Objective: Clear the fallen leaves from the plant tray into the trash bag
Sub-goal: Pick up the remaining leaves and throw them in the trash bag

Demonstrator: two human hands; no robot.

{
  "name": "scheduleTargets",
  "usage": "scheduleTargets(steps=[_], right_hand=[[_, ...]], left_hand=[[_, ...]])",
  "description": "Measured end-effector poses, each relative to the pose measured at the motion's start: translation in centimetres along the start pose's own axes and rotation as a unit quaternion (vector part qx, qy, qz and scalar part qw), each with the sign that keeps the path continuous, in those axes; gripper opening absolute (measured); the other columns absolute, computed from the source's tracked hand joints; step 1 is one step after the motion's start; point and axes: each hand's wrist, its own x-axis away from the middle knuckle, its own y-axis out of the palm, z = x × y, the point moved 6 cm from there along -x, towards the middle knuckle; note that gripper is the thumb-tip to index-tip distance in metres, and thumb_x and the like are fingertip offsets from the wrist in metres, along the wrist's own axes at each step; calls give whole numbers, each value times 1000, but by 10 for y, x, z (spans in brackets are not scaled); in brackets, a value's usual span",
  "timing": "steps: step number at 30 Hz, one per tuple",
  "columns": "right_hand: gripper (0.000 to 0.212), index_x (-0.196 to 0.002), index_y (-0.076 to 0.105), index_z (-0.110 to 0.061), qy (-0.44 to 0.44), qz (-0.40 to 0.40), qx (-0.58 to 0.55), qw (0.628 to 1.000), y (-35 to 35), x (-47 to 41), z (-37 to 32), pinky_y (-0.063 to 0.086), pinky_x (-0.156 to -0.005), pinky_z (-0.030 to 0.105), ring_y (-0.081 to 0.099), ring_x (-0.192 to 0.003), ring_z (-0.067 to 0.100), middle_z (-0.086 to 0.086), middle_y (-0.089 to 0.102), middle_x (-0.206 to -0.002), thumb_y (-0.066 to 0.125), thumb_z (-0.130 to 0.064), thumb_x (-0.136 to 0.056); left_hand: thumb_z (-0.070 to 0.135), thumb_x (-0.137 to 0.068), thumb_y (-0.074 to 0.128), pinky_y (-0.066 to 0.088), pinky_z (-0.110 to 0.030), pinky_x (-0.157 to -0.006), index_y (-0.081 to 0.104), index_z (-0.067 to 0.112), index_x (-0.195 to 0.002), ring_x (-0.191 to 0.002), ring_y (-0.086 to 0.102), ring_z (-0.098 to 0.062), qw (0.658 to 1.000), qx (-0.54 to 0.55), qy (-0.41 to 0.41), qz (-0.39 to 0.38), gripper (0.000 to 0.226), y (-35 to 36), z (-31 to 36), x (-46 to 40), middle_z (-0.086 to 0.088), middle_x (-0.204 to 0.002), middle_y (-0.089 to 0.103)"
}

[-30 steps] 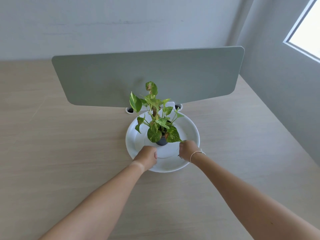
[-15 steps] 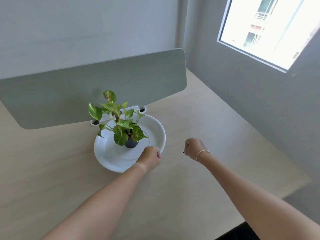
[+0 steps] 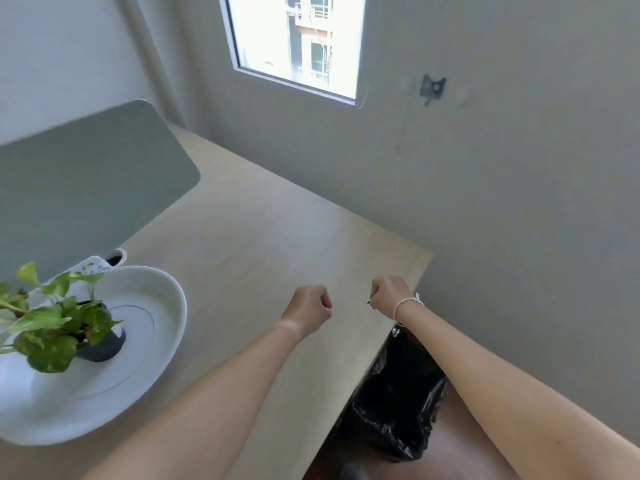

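Fingers of my right hand (image 3: 389,294) are curled tight on a thin dark stem; my left hand (image 3: 310,311) is fisted, contents unseen. The glossy round white tray (image 3: 152,327) sits left; crinkled black trash bag (image 3: 398,403) hangs beside the pale woodgrain tabletop (image 3: 263,237).

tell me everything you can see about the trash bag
The trash bag is black, thin, glossy plastic, crinkled and catching highlights. It hangs below the right edge of the light wooden table, down at floor level, and looks to line a bin, though no bin shows. Its mouth seems to face up. The right forearm crosses in front of it, hiding part; the right hand is closed near the table edge above it. Contents cannot be seen.
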Motion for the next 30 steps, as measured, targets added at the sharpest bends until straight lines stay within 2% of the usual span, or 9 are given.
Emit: scheduleTargets(steps=[2, 6, 8, 11, 13, 17, 20, 24, 30], right_hand=[[20, -94, 67, -2, 33, 14, -22, 999, -7, 4, 34, 46, -81, 30, 59, -111, 30, 20, 65, -117, 50, 2, -85], [21, -79, 56, -15, 120, 52, -80, 988, -8, 21, 108, 35, -65, 22, 61, -103, 30, 14, 66, -112, 43, 0, -84], [21, -76, 57, -15, 161, 73, -119, 977, 0, 28, 138, 42, -64, 26, 61, -95, 30, 14, 67, -108, 43, 0, -82], [21, -76, 61, -13, 201, 95, -173, 960, 15, 36, 171, 54, -85, 35, 63, -98, 32, 16, 69, -105, 46, 0, -81], [21, -82, 69, -8, 228, 102, -202, 947, 25, 39, 188, 54, -88, 35, 63, -100, 31, 14, 69, -107, 49, -1, -82], [24, -94, 73, -8, 242, 99, -249, 933, 38, 37, 209, 52, -87, 33, 63, -95, 26, 8, 67, -115, 50, -5, -88], [26, -99, 73, -10, 246, 96, -260, 929, 40, 33, 217, 50, -93, 32, 63, -104, 25, 6, 64, -120, 49, -8, -90], [25, -93, 75, -13, 255, 101, -274, 922, 41, 27, 222, 49, -98, 37, 63, -104, 24, 5, 67, -116, 52, -5, -88], [30, -83, 73, -19, 253, 102, -268, 924, 36, 21, 215, 53, -92, 38, 66, -95, 26, 6, 70, -106, 49, -1, -86]], left_hand=[[-7, -76, 56, 37, -20, -52, 62, 9, -73, -76, 53, -19, 999, 3, 22, -25, 17, 26, 22, -6, -10, -81, 59], [-5, -77, 58, 40, -21, -70, 69, -1, -84, -85, 60, -25, 995, 2, 65, -82, 14, 88, 64, -9, -17, -96, 69], [-3, -77, 58, 41, -20, -72, 70, 1, -84, -86, 60, -23, 990, -6, 81, -114, 14, 116, 76, -7, -14, -92, 69], [0, -79, 59, 40, -19, -71, 70, 2, -86, -80, 55, -15, 982, -25, 105, -152, 13, 151, 86, -7, -13, -95, 70], [4, -81, 61, 43, -21, -75, 70, 4, -89, -84, 59, -17, 980, -36, 111, -163, 12, 165, 89, -10, -13, -100, 70], [14, -83, 64, 47, -25, -91, 71, 9, -103, -103, 63, -19, 974, -59, 115, -186, 21, 181, 92, -20, -7, -109, 71], [16, -85, 63, 44, -24, -96, 69, 9, -111, -110, 62, -18, 971, -64, 119, -198, 28, 185, 94, -27, -7, -117, 69], [17, -86, 60, 40, -19, -94, 66, 9, -117, -115, 59, -17, 971, -52, 120, -200, 32, 184, 96, -36, -6, -124, 66], [15, -87, 59, 41, -20, -97, 65, 9, -118, -114, 60, -17, 973, -30, 126, -192, 32, 173, 97, -42, -7, -124, 66]])
